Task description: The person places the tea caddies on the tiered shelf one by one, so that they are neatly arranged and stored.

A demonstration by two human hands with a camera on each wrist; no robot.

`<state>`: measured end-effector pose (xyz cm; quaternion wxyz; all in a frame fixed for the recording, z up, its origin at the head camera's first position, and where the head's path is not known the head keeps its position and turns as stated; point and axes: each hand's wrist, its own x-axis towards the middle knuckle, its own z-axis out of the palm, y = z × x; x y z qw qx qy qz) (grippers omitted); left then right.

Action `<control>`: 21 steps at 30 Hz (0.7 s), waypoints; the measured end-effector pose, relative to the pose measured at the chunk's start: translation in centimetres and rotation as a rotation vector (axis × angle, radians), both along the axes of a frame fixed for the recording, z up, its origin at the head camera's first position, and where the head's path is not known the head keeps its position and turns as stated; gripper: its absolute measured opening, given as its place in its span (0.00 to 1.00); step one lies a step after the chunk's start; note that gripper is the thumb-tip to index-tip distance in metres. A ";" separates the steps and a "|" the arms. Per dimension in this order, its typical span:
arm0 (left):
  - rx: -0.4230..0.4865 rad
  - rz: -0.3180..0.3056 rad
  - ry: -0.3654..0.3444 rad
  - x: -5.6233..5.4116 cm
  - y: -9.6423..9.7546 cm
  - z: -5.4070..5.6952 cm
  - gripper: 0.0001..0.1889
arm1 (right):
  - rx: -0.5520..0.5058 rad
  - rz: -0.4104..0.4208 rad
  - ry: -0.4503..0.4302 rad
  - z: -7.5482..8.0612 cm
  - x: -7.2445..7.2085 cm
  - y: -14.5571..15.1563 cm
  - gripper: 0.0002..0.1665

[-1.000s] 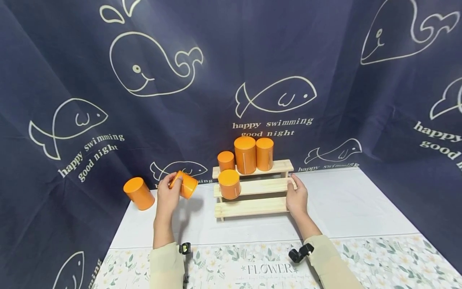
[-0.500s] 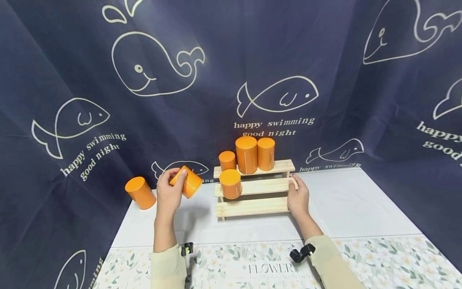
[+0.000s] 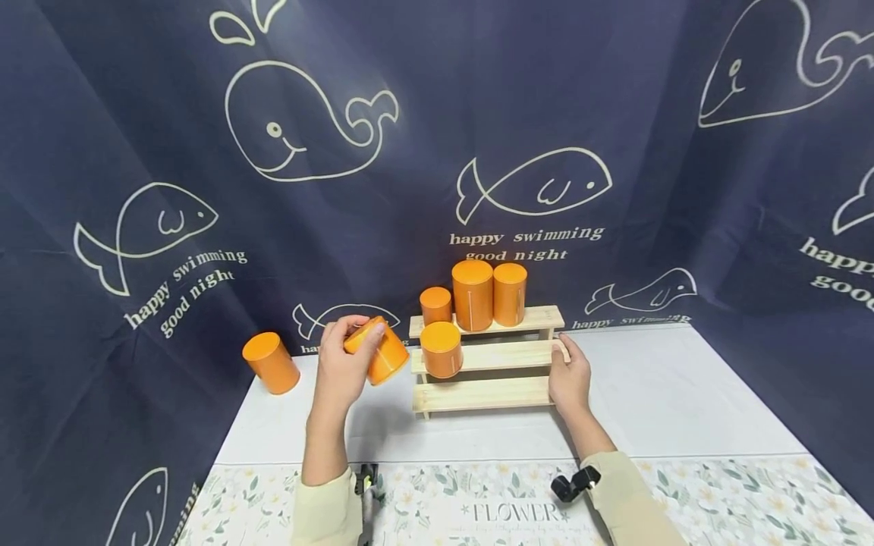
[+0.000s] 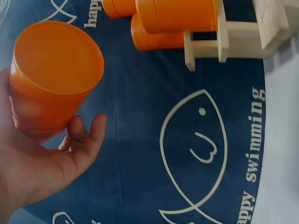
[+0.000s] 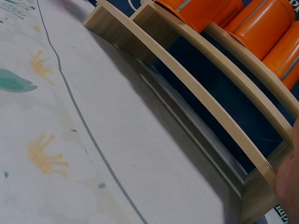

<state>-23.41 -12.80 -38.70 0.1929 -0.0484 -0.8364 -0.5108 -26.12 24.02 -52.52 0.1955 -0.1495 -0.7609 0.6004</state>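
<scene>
My left hand (image 3: 346, 366) grips an orange canister (image 3: 386, 355) and holds it tilted above the table, left of a three-tier wooden rack (image 3: 505, 355). In the left wrist view the held orange canister (image 4: 58, 70) shows one round end, with the thumb side partly cut off. My right hand (image 3: 570, 377) holds the right end of the rack, around its middle step. The rack's top step bears a small canister (image 3: 435, 306), a tall wide canister (image 3: 473, 297) and a tall narrow canister (image 3: 510, 296). Another canister (image 3: 441, 350) stands at the left of the middle step.
One more orange canister (image 3: 271, 364) stands on the table at the far left. A dark blue curtain (image 3: 410, 114) with white fish and whale drawings hangs behind. A flower-printed cloth (image 3: 505, 485) runs along the table's front.
My left hand has moved right, toward the rack, carrying the tilted canister. The right hand keeps its hold on the rack. The whole head view has shifted slightly.
</scene>
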 end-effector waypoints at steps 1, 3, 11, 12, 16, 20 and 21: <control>-0.003 -0.014 0.006 0.1 0.3 0.0 0.24 | -0.001 -0.001 0.003 0.0 0.0 0.0 0.30; -0.008 -0.044 0.017 0.3 0.9 0.2 0.23 | -0.001 0.002 0.002 -0.1 -0.1 0.0 0.30; -0.061 -0.158 0.063 1.4 4.2 0.4 0.26 | 0.004 -0.004 -0.002 0.0 0.0 0.0 0.30; -0.065 -0.174 0.061 1.5 4.6 0.4 0.27 | 0.003 -0.008 -0.001 0.1 0.0 0.0 0.30; -0.081 -0.230 0.067 1.8 6.1 0.2 0.31 | 0.002 -0.020 0.010 0.0 -0.1 0.1 0.30; -0.076 -0.266 0.077 1.8 7.2 0.0 0.34 | -0.002 -0.026 0.015 -0.2 -0.3 0.2 0.29; -0.076 -0.272 0.083 1.7 7.4 -0.1 0.35 | -0.003 -0.027 0.017 -0.2 -0.3 0.2 0.29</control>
